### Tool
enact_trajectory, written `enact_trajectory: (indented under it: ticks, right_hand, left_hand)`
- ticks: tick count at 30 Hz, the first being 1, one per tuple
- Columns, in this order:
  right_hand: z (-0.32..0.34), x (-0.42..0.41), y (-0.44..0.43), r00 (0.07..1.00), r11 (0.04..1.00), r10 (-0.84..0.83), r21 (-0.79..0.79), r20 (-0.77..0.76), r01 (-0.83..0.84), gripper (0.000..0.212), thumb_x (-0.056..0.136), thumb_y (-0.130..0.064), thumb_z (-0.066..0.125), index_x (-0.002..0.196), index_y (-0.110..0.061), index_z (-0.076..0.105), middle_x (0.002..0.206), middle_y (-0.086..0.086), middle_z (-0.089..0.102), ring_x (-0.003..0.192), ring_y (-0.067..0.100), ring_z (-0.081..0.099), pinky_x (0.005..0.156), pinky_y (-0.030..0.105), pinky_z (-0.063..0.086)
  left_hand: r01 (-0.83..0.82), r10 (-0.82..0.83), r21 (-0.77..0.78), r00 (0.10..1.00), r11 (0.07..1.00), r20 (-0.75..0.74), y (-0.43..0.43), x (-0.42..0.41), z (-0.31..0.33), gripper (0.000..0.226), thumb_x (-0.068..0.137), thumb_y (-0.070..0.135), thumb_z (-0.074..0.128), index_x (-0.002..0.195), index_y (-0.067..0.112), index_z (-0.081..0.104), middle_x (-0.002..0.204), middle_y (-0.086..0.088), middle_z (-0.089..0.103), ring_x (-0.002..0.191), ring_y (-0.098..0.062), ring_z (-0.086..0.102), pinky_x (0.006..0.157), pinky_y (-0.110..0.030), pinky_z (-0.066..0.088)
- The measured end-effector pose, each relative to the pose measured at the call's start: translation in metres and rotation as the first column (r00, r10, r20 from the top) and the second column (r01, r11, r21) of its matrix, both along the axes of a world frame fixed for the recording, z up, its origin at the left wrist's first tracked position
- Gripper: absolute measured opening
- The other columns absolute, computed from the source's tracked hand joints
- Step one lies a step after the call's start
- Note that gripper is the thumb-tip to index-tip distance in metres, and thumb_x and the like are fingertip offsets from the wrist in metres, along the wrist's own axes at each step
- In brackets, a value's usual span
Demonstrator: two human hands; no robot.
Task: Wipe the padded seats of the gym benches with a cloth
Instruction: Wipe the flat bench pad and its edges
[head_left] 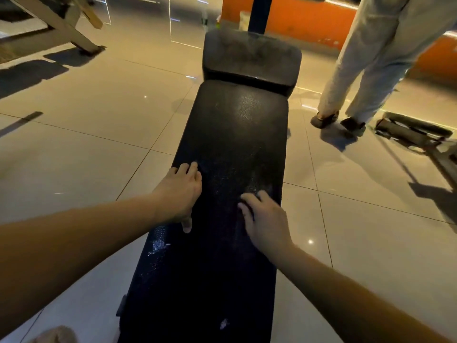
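A: Is the cloth showing?
B: Not discernibly against the dark padded seat point(237, 134), running 6 to 12 o'clock. Left hand point(179, 191) is pressing flat, fingers straight; right hand point(263, 219) grip is curling, contents indeterminable.

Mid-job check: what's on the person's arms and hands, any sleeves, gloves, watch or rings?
The left forearm and right forearm are bare as far as the frame shows, with no sleeves in view. The left hand and right hand wear no gloves. No watch, band or ring is visible, though the light is dim.
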State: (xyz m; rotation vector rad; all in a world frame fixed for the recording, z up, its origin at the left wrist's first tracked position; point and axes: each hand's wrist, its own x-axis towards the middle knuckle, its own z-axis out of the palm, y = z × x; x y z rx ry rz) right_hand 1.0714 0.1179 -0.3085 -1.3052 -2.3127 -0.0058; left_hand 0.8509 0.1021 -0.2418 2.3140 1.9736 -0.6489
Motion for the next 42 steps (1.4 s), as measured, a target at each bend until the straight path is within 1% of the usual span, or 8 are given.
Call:
enact_trajectory:
  ticks: [5,14,17,21,30,34,37,42]
  right_hand:
    - [-0.011,0.028,-0.061,0.754,0.827,0.549,-0.105,0.36,-0.552,0.023,0.103,-0.037,0.049,0.114,-0.02,0.06,0.089,0.003,0.053,0.069,0.019,0.052,0.049,0.031,0.039]
    - [0.021,-0.01,0.061,0.973,0.967,-0.213,0.161,0.084,0.197,0.027,0.105,-0.036,0.048,0.119,-0.021,0.065,0.101,0.005,0.06,0.083,0.024,0.062,0.064,0.037,0.055]
    - [-0.005,-0.011,-0.019,0.992,0.995,0.086,0.048,0.091,-0.09,0.024,0.101,-0.032,0.055,0.117,-0.018,0.065,0.095,0.006,0.056,0.076,0.022,0.057,0.056,0.035,0.051]
    - [-0.02,0.014,-0.063,0.745,0.828,0.529,-0.053,0.406,-0.559,0.03,0.091,-0.029,0.069,0.118,-0.017,0.061,0.091,0.006,0.052,0.074,0.023,0.052,0.053,0.033,0.037]
    - [0.019,-0.012,0.059,0.973,0.965,-0.223,0.155,0.054,0.212,0.025,0.105,-0.033,0.05,0.12,-0.019,0.065,0.1,0.006,0.058,0.083,0.024,0.061,0.064,0.034,0.052]
    - [-0.017,-0.032,-0.036,0.987,0.99,0.136,0.019,0.084,-0.138,0.021,0.098,-0.03,0.059,0.114,-0.017,0.063,0.092,0.006,0.054,0.075,0.024,0.056,0.055,0.036,0.05]
    - [-0.024,-0.014,-0.076,0.789,0.849,0.519,-0.086,0.329,-0.522,0.028,0.089,-0.027,0.066,0.115,-0.018,0.06,0.091,0.005,0.052,0.075,0.024,0.053,0.055,0.034,0.042]
    - [0.009,0.016,0.024,0.955,0.979,0.121,0.129,0.271,-0.161,0.025,0.099,-0.037,0.052,0.108,-0.018,0.065,0.091,0.008,0.055,0.074,0.032,0.061,0.051,0.036,0.049]
  left_hand:
    - [-0.002,0.002,0.008,1.0,1.0,0.013,0.002,0.0,0.002,0.144,0.056,0.071,0.085,0.158,0.0,0.013,0.166,-0.022,0.007,0.149,-0.04,0.018,0.123,-0.049,0.026]
    - [-0.027,0.026,0.013,0.997,1.0,0.068,0.0,-0.004,-0.008,0.145,0.055,0.07,0.086,0.16,0.006,0.009,0.168,-0.017,0.002,0.152,-0.036,0.012,0.121,-0.049,0.026]
    - [-0.023,0.022,0.013,0.998,1.0,0.062,0.002,-0.007,-0.009,0.144,0.056,0.07,0.086,0.16,0.006,0.008,0.168,-0.017,0.002,0.152,-0.037,0.011,0.122,-0.049,0.025]
    - [-0.002,0.001,0.014,0.997,1.0,0.079,0.005,-0.01,-0.006,0.147,0.057,0.075,0.082,0.16,0.008,0.003,0.166,-0.015,0.003,0.151,-0.036,0.011,0.122,-0.048,0.024]
    - [0.004,-0.004,-0.002,0.997,1.0,0.079,0.006,-0.017,-0.014,0.149,0.058,0.081,0.077,0.161,0.016,-0.008,0.167,-0.011,-0.006,0.153,-0.035,0.004,0.123,-0.051,0.022]
    - [0.018,-0.018,-0.009,0.997,1.0,0.072,0.007,-0.021,-0.013,0.147,0.06,0.082,0.075,0.161,0.017,-0.011,0.168,-0.01,-0.009,0.154,-0.035,0.002,0.124,-0.052,0.021]
    - [0.021,-0.022,0.006,0.996,1.0,0.082,0.007,-0.018,-0.012,0.148,0.059,0.081,0.077,0.161,0.016,-0.008,0.168,-0.011,-0.006,0.153,-0.036,0.005,0.123,-0.052,0.022]
    - [0.023,-0.024,0.013,0.995,1.0,0.094,0.007,-0.019,-0.013,0.15,0.057,0.08,0.079,0.161,0.014,-0.007,0.168,-0.012,-0.004,0.152,-0.036,0.006,0.122,-0.051,0.024]
